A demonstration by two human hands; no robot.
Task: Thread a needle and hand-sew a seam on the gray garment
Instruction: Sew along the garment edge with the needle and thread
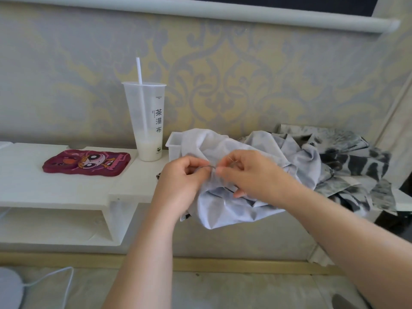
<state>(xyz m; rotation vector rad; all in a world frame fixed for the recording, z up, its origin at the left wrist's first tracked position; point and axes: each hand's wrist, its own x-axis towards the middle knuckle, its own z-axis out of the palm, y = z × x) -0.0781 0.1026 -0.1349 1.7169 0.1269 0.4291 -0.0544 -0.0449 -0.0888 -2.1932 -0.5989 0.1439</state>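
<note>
Left hand (185, 175) and right hand (252, 172) — close together — each pinch the bunched gray garment (223, 210).

Damask wallpaper (223, 85) behind white shelf (66, 188)

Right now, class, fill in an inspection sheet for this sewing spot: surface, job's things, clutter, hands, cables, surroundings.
Surface: white stepped shelf.
Job's things: gray garment crumpled on the shelf, hanging over its front edge; thin thread between the hands; needle too small to tell.
Clutter: cup with straw and a little milky drink; red cartoon phone case; white box behind the garment; black-and-white cloth at right.
Hands: left hand and right hand each pinch the thread above the garment.
Cables: white cable at lower left, joined to a round white pad.
Surroundings: patterned wallpaper; roller blind above.
</note>
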